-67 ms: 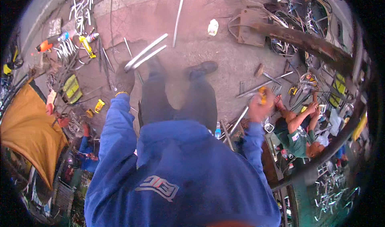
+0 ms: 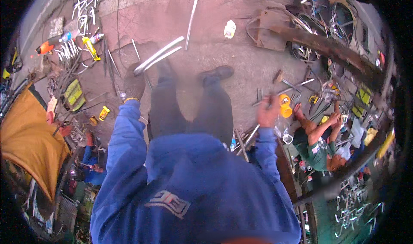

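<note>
Gripping two long metal strips [image 2: 159, 54] by their near ends in our gloved left hand [image 2: 134, 83], we judged them stiff and light over the pavement [image 2: 241, 67], our blurred right hand's [image 2: 269, 111] grip unreadable.

The right hand [image 2: 267, 111] is motion-blurred, so its grip on the yellow thing [image 2: 285, 105] beside it cannot be told. The lower ends of the rods [image 2: 158, 54], held by the gloved left hand [image 2: 134, 83], are hidden behind the glove.
</note>
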Demonstrator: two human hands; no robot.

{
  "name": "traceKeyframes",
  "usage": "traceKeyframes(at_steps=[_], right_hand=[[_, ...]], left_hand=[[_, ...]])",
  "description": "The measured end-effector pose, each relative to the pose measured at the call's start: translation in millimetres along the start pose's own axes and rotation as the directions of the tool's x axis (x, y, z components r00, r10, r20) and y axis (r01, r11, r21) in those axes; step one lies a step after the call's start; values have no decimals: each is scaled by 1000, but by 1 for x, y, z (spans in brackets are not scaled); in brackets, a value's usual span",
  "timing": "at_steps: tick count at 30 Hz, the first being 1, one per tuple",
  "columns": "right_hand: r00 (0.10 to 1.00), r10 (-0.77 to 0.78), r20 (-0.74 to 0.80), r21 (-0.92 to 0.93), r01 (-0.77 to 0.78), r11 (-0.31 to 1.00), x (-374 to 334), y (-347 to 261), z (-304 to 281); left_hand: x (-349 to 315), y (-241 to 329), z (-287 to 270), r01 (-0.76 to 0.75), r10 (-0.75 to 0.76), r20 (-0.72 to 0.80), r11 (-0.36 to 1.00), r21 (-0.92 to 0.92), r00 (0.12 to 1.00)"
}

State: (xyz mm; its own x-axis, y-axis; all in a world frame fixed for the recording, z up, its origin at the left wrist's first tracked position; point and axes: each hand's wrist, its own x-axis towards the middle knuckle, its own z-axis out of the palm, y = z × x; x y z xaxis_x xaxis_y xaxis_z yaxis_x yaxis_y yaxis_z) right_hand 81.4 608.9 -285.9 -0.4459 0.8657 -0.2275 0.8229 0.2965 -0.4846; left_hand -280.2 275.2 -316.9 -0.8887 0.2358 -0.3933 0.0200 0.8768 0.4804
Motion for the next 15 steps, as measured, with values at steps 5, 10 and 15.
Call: traceKeyframes(at_steps=[5, 10, 15], right_hand=[[815, -190, 548, 129, 142, 981, -5, 1, 219], [665, -79, 742, -177, 308, 935, 62, 2, 383], [720, -95, 687, -311, 410, 858, 134, -29, 493]], left_hand=[[55, -42, 65, -96, 89, -83, 992, -76, 993], [124, -91, 120, -170, 154, -138, 979, -110, 978], [160, -111, 151, -71, 44, -128, 974, -215, 991]])
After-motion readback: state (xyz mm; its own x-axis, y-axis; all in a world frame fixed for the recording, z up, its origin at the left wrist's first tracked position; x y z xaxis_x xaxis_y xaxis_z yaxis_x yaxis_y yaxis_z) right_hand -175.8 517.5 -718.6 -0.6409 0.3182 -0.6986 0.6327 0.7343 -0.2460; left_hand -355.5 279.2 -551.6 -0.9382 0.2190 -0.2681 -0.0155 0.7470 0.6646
